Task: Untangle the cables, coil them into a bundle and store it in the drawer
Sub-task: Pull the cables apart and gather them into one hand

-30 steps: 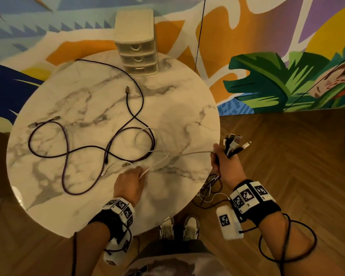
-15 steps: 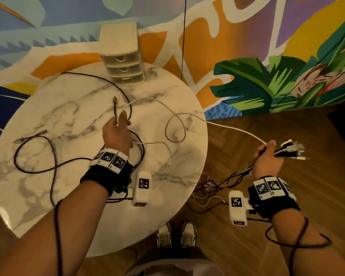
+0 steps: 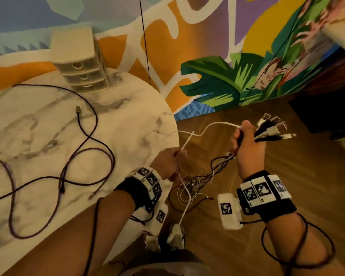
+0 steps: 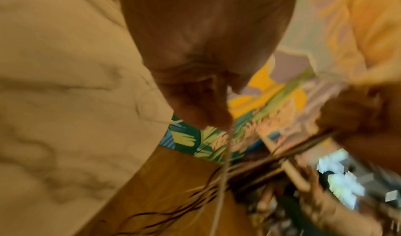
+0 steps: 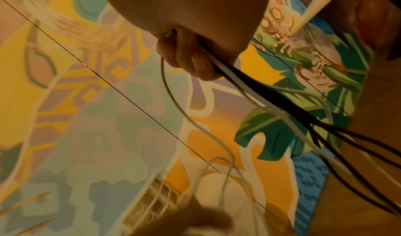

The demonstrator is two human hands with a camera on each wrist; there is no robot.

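Now | right hand (image 3: 247, 148) fisted on cable bundle (image 3: 271, 130) off table edge (image 3: 173, 124) | left hand (image 3: 167, 162) seemingly pinching white cable (image 3: 213, 125)

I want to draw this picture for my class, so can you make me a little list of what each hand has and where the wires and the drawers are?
left hand: pinches thin white cable
right hand: grips bundle of black and white cable ends
dark purple cable: looped loose on round white marble table
small beige three-drawer plastic chest: at table's far edge, drawers closed
hanging tangle of cables: below the hands, over wooden floor
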